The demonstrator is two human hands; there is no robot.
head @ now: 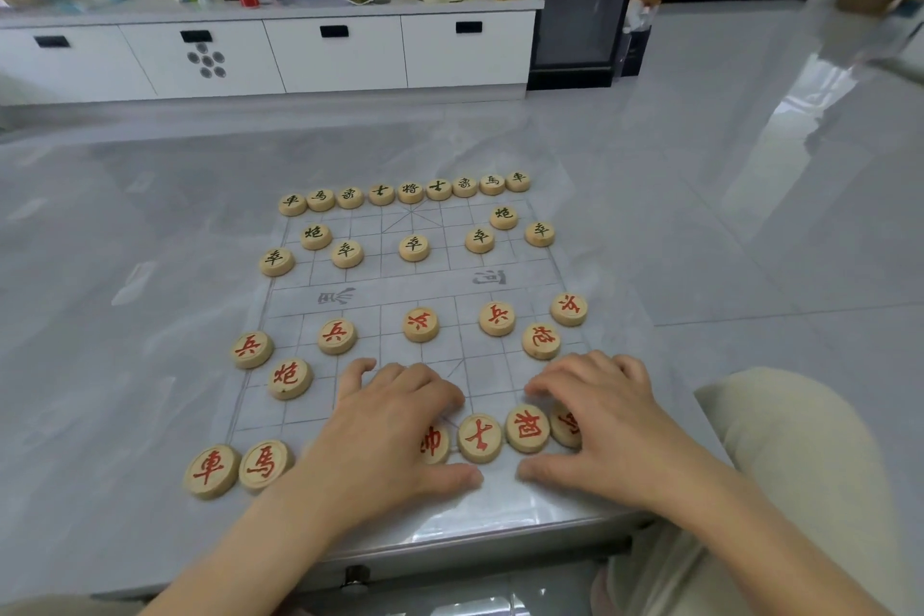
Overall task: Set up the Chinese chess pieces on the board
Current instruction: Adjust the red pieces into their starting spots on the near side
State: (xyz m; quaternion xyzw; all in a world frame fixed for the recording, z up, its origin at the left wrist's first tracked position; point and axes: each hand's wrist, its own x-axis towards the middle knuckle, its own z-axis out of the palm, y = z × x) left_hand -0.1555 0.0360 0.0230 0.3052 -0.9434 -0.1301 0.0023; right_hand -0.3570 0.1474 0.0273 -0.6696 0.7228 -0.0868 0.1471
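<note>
A clear plastic chess board (415, 283) lies on the grey table. Black-lettered wooden pieces (410, 192) fill the far row, with cannons and soldiers in front of them. Red soldiers (421, 324) and two red cannons (290, 378) stand on the near half. The near row holds a red chariot (212, 470), horse (265, 464), general (434, 443), advisor (480, 437) and elephant (527, 428). My left hand (385, 430) lies flat over the near row's left-middle pieces, hiding some. My right hand (605, 420) rests palm down over the right end of the row, partly covering a piece (565, 425).
The table's near edge (450, 550) runs just below my wrists. My knee in beige trousers (800, 465) is at the right. A white cabinet (300, 50) with a blue bag, red can and jars stands across the tiled floor.
</note>
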